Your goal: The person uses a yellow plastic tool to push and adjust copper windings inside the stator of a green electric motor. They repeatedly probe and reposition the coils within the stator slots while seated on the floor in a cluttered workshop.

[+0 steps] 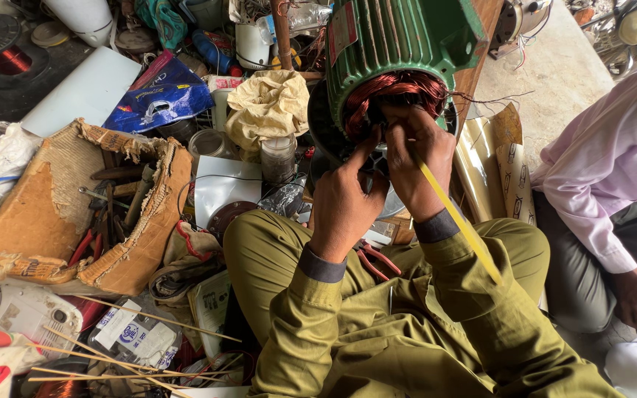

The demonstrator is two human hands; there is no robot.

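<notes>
Both hands work the motor (399, 44) coil (392, 92): left (344, 203) pinching wire, right (418, 166) gripping yellow strip (460, 221), running toward 5 o'clock; tucking needs care.

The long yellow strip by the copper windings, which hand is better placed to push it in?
Probably the right hand: the long yellow strip runs from its fingers toward the copper windings.

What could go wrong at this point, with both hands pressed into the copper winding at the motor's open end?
The left hand and right hand press into the copper winding of the green motor; fine wire could get nicked or bent. The yellow strip in the right hand might kink. Red pliers on the lap could slide off.
</notes>
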